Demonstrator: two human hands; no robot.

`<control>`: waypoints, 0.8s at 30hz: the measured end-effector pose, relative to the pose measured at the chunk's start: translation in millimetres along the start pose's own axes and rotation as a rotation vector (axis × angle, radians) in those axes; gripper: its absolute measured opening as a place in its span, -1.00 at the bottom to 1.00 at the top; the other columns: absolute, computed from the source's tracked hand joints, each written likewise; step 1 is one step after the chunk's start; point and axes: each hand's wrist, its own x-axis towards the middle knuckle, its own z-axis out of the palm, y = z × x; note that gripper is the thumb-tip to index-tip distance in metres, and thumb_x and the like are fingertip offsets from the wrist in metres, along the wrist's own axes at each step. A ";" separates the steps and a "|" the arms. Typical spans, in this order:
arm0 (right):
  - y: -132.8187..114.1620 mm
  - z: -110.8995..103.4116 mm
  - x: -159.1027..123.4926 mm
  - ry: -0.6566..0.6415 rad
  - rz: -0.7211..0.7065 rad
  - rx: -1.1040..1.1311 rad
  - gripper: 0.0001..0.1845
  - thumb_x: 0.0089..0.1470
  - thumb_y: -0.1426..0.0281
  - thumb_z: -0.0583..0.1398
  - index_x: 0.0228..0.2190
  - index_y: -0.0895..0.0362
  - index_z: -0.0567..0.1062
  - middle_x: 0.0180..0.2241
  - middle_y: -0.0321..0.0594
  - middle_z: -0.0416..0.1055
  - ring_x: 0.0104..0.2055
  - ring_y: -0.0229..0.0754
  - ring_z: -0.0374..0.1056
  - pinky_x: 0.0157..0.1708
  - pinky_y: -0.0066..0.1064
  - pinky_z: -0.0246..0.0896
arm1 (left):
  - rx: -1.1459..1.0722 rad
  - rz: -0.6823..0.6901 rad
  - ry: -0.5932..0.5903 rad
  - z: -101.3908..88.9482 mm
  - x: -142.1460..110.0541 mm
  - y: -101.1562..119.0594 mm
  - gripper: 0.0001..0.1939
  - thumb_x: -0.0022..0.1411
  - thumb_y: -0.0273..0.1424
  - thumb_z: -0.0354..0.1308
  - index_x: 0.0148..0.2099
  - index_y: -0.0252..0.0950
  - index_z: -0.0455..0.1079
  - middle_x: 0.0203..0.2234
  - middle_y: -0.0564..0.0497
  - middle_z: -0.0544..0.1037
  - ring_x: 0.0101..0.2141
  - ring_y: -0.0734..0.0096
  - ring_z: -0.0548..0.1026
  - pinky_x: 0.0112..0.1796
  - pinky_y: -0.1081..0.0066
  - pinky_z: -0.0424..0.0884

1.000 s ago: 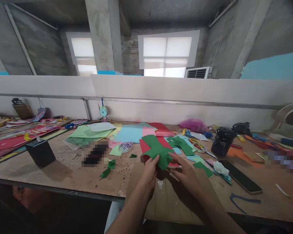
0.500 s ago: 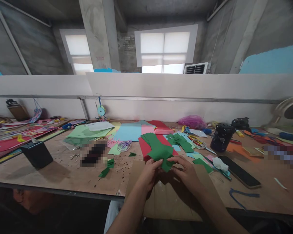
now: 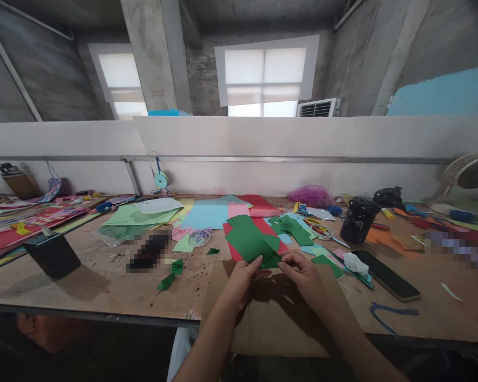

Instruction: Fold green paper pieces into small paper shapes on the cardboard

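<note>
My left hand [image 3: 242,280] and my right hand [image 3: 302,275] both pinch the near edge of a green paper piece [image 3: 250,241], held just above a brown cardboard sheet [image 3: 279,323] on the wooden table [image 3: 103,289]. The green paper tilts up and away from me, partly covering a red sheet [image 3: 265,227] behind it. More green cut pieces [image 3: 291,227] lie just beyond my right hand.
Stacks of green, blue and pink paper [image 3: 207,215] lie further back. A black phone [image 3: 386,274], a black jar [image 3: 353,219], scissors [image 3: 322,231] and a fan [image 3: 467,172] are to the right. A black box [image 3: 52,254] stands at the left. A white partition [image 3: 263,154] backs the table.
The green paper has been turned and flattened between my hands; both hands shifted slightly nearer together at its near edge. The view has dropped a little.
</note>
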 end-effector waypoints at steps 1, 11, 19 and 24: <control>0.0 0.0 0.1 0.009 0.014 0.016 -0.79 0.03 0.22 0.20 -0.50 0.08 0.42 -0.48 -0.32 0.33 -0.40 -0.18 0.26 -0.39 -0.42 0.16 | 0.007 -0.006 0.001 -0.1 -0.3 -0.2 -0.57 0.03 -0.24 0.33 -0.09 -0.39 0.50 -0.11 -0.24 0.55 -0.20 0.18 0.53 -0.15 0.27 0.41; -0.4 0.9 0.5 0.065 0.071 0.035 -0.72 0.01 0.17 0.21 -0.54 0.09 0.36 -0.55 -0.35 0.27 -0.47 -0.21 0.19 -0.46 -0.44 0.12 | 0.040 -0.018 -0.016 5.3 -3.7 2.0 -0.60 0.06 -0.22 0.30 -0.08 -0.34 0.51 -0.12 -0.20 0.56 -0.17 0.17 0.51 -0.12 0.23 0.42; 2.3 2.4 0.9 0.079 0.056 0.038 -0.72 0.01 0.17 0.21 -0.55 0.08 0.34 -0.55 -0.36 0.25 -0.47 -0.22 0.18 -0.46 -0.44 0.11 | 0.161 -0.037 0.026 6.6 -5.2 2.6 -0.59 -0.01 -0.18 0.33 -0.12 -0.28 0.54 -0.12 -0.17 0.57 -0.17 0.14 0.53 -0.18 0.32 0.40; 4.6 3.5 1.3 0.072 0.049 0.036 -0.73 0.01 0.19 0.22 -0.55 0.09 0.34 -0.56 -0.37 0.23 -0.48 -0.24 0.16 -0.47 -0.45 0.10 | 0.216 0.013 0.043 1.8 -2.2 -2.4 -0.63 -0.07 -0.25 0.38 -0.18 -0.29 0.57 -0.22 -0.14 0.61 -0.20 0.18 0.53 -0.15 0.33 0.38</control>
